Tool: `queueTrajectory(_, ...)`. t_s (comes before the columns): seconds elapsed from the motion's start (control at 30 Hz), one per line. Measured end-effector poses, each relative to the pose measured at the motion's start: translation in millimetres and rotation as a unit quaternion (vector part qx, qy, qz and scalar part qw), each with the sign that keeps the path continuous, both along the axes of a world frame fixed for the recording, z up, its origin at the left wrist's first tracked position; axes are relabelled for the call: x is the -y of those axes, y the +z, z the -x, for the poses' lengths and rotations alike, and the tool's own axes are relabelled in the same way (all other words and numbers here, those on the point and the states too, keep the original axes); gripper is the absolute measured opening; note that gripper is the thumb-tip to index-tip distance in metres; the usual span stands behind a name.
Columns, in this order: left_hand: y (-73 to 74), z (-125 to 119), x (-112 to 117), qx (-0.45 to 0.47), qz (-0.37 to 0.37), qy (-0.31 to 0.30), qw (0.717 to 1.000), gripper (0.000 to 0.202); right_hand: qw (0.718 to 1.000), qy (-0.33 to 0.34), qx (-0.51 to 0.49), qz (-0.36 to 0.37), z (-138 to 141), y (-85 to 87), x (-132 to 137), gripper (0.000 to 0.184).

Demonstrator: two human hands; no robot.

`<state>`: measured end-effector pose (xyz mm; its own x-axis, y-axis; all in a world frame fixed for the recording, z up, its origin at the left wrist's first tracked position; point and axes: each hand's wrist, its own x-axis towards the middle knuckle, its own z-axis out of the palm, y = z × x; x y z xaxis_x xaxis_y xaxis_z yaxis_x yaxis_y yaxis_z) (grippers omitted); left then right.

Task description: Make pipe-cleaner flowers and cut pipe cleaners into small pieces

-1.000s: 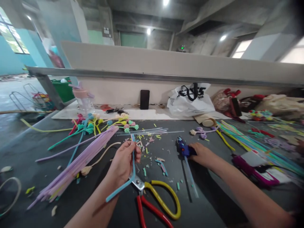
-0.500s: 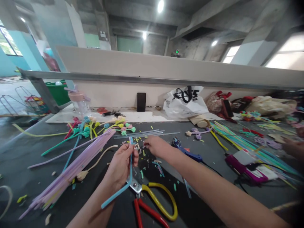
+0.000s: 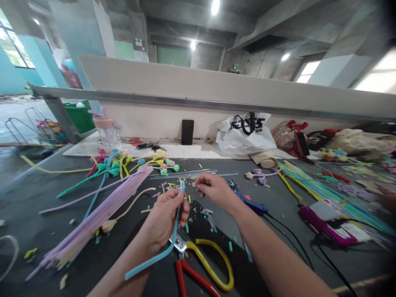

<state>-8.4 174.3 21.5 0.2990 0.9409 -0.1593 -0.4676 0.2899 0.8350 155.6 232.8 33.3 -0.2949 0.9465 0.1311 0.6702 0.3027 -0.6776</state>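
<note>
My left hand (image 3: 165, 216) is closed around a light blue pipe cleaner (image 3: 154, 258), whose tip sticks up above my fingers and whose tail curves down to the left. My right hand (image 3: 213, 189) is lifted just right of that tip, its fingers pinched together on something too small to make out. Under both hands lie scissors (image 3: 198, 268) with one yellow and one red handle. A blue glue gun (image 3: 247, 201) with a black cord rests on the dark table just right of my right wrist.
A bundle of lilac pipe cleaners (image 3: 99, 214) lies to the left, finished coloured flowers (image 3: 136, 163) behind it. Cut scraps litter the table middle. A white plastic bag (image 3: 246, 136), a black phone (image 3: 187, 131) and a pink-lidded bottle (image 3: 107, 130) stand at the back. Green and yellow pipe cleaners (image 3: 312, 185) lie right.
My right hand left the glue gun on the table and came up left to the tip of the blue pipe cleaner. My left hand kept its grip.
</note>
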Motion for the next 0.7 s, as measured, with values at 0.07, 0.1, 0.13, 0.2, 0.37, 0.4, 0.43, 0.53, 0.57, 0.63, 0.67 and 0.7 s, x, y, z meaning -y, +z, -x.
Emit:
queueTrajectory(0.07, -0.1, 0, 1, -0.003, 0.009, -0.018, 1.0, 0.019, 0.992, -0.009, -0.126, 0.012, -4, 5.5, 10, 0.011)
queueTrajectory(0.1, -0.3, -1, 1, -0.005, 0.014, -0.027, 1.0, 0.019, 0.985, -0.013, -0.172, 0.019, -6, 7.2, 14, 0.011)
queueTrajectory(0.13, -0.7, -1, 1, -0.007, 0.017, -0.034, 0.999, 0.019, 0.977, -0.015, -0.209, 0.029, -8, 8.2, 17, 0.011)
queueTrajectory(0.2, -2.1, -1, 1, -0.01, 0.02, -0.049, 0.999, 0.019, 0.969, -0.015, -0.243, 0.045, -9, 9.2, 21, 0.011)
queueTrajectory(0.37, -6.6, -1, -2, -0.025, 0.009, -0.074, 0.997, 0.019, 0.955, -0.025, -0.284, 0.085, -5, 10.7, 27, 0.009)
queueTrajectory(0.4, -6.8, -1, -1, -0.032, 0.01, -0.079, 0.996, 0.019, 0.954, -0.023, -0.284, 0.094, -4, 11.3, 28, 0.009)
queueTrajectory(0.43, -6.8, -1, -1, -0.04, 0.011, -0.083, 0.996, 0.019, 0.955, -0.02, -0.28, 0.101, -3, 12.0, 29, 0.009)
queueTrajectory(0.53, -6.7, -1, 0, -0.066, 0.016, -0.085, 0.994, 0.019, 0.967, -0.02, -0.232, 0.102, -3, 15.1, 32, 0.005)
queueTrajectory(0.57, -7.0, -1, 0, -0.075, 0.017, -0.083, 0.994, 0.018, 0.974, -0.022, -0.208, 0.093, -4, 16.3, 33, 0.004)
queueTrajectory(0.63, -8.1, -2, -1, -0.093, 0.015, -0.078, 0.993, 0.017, 0.986, -0.02, -0.153, 0.065, -5, 18.1, 34, 0.006)
queueTrajectory(0.67, -8.8, -2, -1, -0.101, 0.014, -0.076, 0.992, 0.017, 0.99, -0.016, -0.13, 0.046, -7, 18.7, 34, 0.007)
queueTrajectory(0.7, -9.5, -3, -1, -0.11, 0.012, -0.075, 0.991, 0.017, 0.994, -0.01, -0.108, 0.026, -8, 18.9, 34, 0.008)
